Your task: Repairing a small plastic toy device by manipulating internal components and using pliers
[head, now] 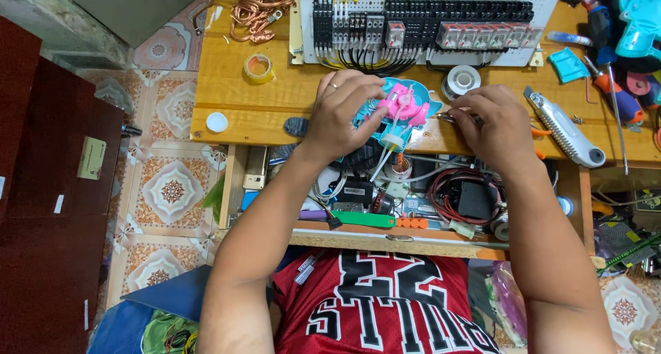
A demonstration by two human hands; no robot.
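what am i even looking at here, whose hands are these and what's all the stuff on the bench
This is one picture from a camera worn on a person's head, looking down at their own two bare hands over a wooden workbench. There is no machine; the person in the red jersey does the work.

The left hand, with a ring on one finger, steadies a small turquoise and pink plastic device at the bench edge. The right hand pinches a thin metal tool whose tip points at that device; what kind of tool it is I cannot tell.

Around them lie a white perforated panel carrying black relays and wiring, a tangle of copper wire, a roll of yellow tape, a spool of solder, a grey utility knife and screwdrivers. Below is an open drawer full of parts.
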